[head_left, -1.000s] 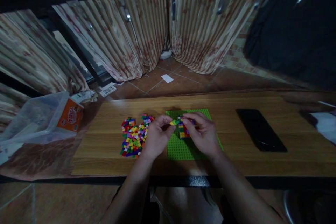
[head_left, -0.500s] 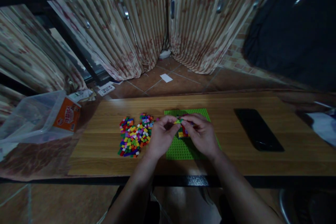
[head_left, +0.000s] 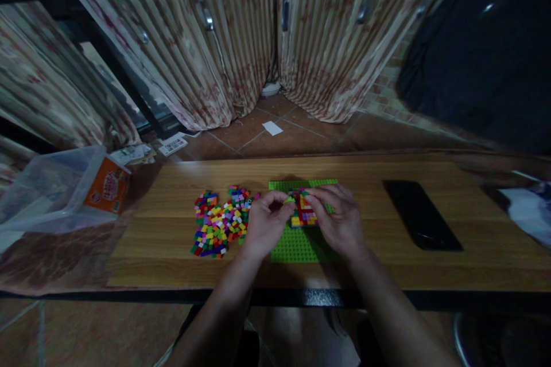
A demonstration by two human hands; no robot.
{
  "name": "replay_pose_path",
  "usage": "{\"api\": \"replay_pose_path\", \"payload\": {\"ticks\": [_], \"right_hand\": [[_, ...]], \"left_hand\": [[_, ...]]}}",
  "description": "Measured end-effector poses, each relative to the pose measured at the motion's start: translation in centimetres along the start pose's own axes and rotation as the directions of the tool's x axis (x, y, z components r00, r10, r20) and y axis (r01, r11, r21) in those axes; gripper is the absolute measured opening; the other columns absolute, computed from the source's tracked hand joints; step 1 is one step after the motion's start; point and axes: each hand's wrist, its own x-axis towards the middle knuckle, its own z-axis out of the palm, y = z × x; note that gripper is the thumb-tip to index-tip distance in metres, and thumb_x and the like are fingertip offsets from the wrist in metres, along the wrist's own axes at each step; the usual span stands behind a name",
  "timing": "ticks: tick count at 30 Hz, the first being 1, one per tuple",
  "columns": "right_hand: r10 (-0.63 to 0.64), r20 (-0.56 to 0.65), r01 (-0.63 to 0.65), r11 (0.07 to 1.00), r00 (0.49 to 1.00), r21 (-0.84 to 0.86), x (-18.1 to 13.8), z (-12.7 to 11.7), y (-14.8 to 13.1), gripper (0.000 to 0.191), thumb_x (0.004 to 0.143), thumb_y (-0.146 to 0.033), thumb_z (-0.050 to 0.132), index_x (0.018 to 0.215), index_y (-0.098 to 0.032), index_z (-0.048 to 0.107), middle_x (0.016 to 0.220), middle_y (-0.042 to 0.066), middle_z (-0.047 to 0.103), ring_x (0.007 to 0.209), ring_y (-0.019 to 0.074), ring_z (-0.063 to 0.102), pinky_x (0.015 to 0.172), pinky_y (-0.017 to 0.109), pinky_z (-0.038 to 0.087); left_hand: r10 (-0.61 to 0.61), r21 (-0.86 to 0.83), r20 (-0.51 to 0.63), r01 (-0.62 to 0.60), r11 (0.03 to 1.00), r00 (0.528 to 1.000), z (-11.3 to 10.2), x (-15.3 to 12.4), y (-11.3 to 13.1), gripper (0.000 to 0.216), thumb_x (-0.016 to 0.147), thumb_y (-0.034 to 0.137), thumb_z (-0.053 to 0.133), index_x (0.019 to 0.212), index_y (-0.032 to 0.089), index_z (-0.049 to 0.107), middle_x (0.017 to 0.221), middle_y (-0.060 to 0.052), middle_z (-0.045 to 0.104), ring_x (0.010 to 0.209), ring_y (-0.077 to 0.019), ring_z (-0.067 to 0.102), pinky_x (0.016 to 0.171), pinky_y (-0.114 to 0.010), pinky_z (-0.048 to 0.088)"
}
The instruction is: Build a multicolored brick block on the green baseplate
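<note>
Small toy bricks in red, yellow, purple and other colours form a brick build on a green studded baseplate. My left hand is at its left side, thumb and index finger pinched on a small lime-yellow brick. Over the right side of the build, my right hand is closed, with thumb and fingertips at its upper edge. The fingers hide part of the build, and whether a loose brick sits between the right fingertips is too small to see.
A heap of loose bricks lies left of the baseplate on the wooden table. A black phone-like slab rests to the right. Beyond the table's left end stands a clear plastic bin with an orange label.
My hands have moved slightly apart. The right fingertips have left the lime-yellow brick and shifted right to the build's upper edge, uncovering more of it. The left hand keeps its pinch.
</note>
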Motion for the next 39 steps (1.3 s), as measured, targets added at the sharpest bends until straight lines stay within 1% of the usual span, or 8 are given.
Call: {"api": "replay_pose_path", "payload": {"ticks": [3, 6, 13, 18, 27, 30, 35, 39], "right_hand": [[0.087, -0.032, -0.087, 0.996, 0.996, 0.012, 0.2, -0.6, 1.3, 0.019, 0.092, -0.035, 0.058, 0.094, -0.024, 0.073, 0.091, 0.005, 0.073, 0.088, 0.0221, 0.065, 0.083, 0.040, 0.049], [0.141, -0.024, -0.141, 0.990, 0.990, 0.000, 0.2, -1.1, 2.2, 0.021, 0.092, -0.036, 0.057, 0.095, -0.023, 0.074, 0.091, 0.006, 0.073, 0.089, 0.0233, 0.065, 0.083, 0.041, 0.049], [0.141, 0.048, -0.137, 0.987, 0.989, -0.085, 0.3, -1.0, 2.3, 0.024, 0.091, -0.036, 0.056, 0.089, -0.023, 0.075, 0.094, 0.007, 0.072, 0.093, 0.0254, 0.063, 0.087, 0.045, 0.049], [0.163, 0.031, -0.161, 0.985, 0.986, -0.063, 0.2, -1.1, 2.6, 0.021, 0.088, -0.036, 0.059, 0.087, -0.023, 0.076, 0.095, 0.007, 0.070, 0.094, 0.0255, 0.063, 0.088, 0.045, 0.050], [0.183, 0.043, -0.183, 0.983, 0.982, -0.015, 0.0, -0.9, 2.7, 0.016, 0.084, -0.035, 0.063, 0.083, -0.025, 0.076, 0.098, 0.007, 0.068, 0.098, 0.0255, 0.061, 0.091, 0.046, 0.048], [0.194, 0.037, -0.193, 0.981, 0.980, -0.019, 0.1, -0.7, 2.7, 0.014, 0.083, -0.034, 0.065, 0.081, -0.024, 0.075, 0.099, 0.007, 0.068, 0.098, 0.0255, 0.061, 0.092, 0.046, 0.048], [0.223, -0.008, -0.224, 0.974, 0.975, -0.030, 0.1, -0.4, 2.8, 0.012, 0.080, -0.034, 0.068, 0.078, -0.024, 0.074, 0.097, 0.006, 0.068, 0.096, 0.0251, 0.062, 0.090, 0.044, 0.048], [0.243, 0.001, -0.243, 0.969, 0.970, -0.033, 0.1, -0.3, 2.8, 0.014, 0.080, -0.035, 0.067, 0.074, -0.024, 0.073, 0.096, 0.005, 0.067, 0.096, 0.0248, 0.062, 0.090, 0.043, 0.048]], "left_hand": [[-0.005, 0.032, -0.046, 0.006, 0.999, 0.999, -0.3, 0.2, -0.4, 0.011, 0.072, 0.025, 0.069, 0.074, 0.016, 0.064, 0.063, 0.003, 0.059, 0.058, -0.0096, 0.051, 0.056, -0.022, 0.040], [-0.023, 0.060, -0.083, 0.028, 0.998, 0.996, -0.5, 0.4, -0.6, 0.011, 0.071, 0.025, 0.069, 0.075, 0.016, 0.065, 0.065, 0.003, 0.060, 0.059, -0.0105, 0.052, 0.056, -0.023, 0.040], [-0.038, 0.095, -0.087, 0.046, 0.994, 0.996, -0.6, 0.5, -0.6, 0.011, 0.070, 0.025, 0.069, 0.074, 0.015, 0.065, 0.065, 0.002, 0.061, 0.060, -0.0115, 0.053, 0.058, -0.024, 0.041], [-0.028, 0.113, -0.067, 0.035, 0.993, 0.997, -0.7, 0.5, -0.6, 0.011, 0.071, 0.026, 0.069, 0.073, 0.016, 0.066, 0.067, 0.001, 0.062, 0.062, -0.0125, 0.055, 0.060, -0.024, 0.041], [0.002, 0.143, -0.045, 0.005, 0.990, 0.999, -0.8, 0.5, -0.5, 0.009, 0.072, 0.024, 0.067, 0.070, 0.016, 0.066, 0.065, 0.001, 0.063, 0.062, -0.0123, 0.054, 0.062, -0.024, 0.041], [0.007, 0.157, -0.041, -0.001, 0.988, 0.999, -0.8, 0.5, -0.5, 0.009, 0.073, 0.024, 0.067, 0.069, 0.016, 0.066, 0.065, 0.001, 0.062, 0.063, -0.0123, 0.054, 0.062, -0.024, 0.041], [0.000, 0.159, -0.037, 0.005, 0.987, 0.999, -0.7, 0.5, -0.6, 0.009, 0.072, 0.024, 0.067, 0.071, 0.016, 0.066, 0.065, 0.001, 0.062, 0.062, -0.0120, 0.054, 0.062, -0.024, 0.041], [-0.004, 0.172, -0.048, 0.012, 0.985, 0.999, -0.8, 0.5, -0.7, 0.008, 0.072, 0.024, 0.068, 0.072, 0.016, 0.067, 0.066, 0.002, 0.062, 0.062, -0.0118, 0.054, 0.061, -0.024, 0.041]]}}
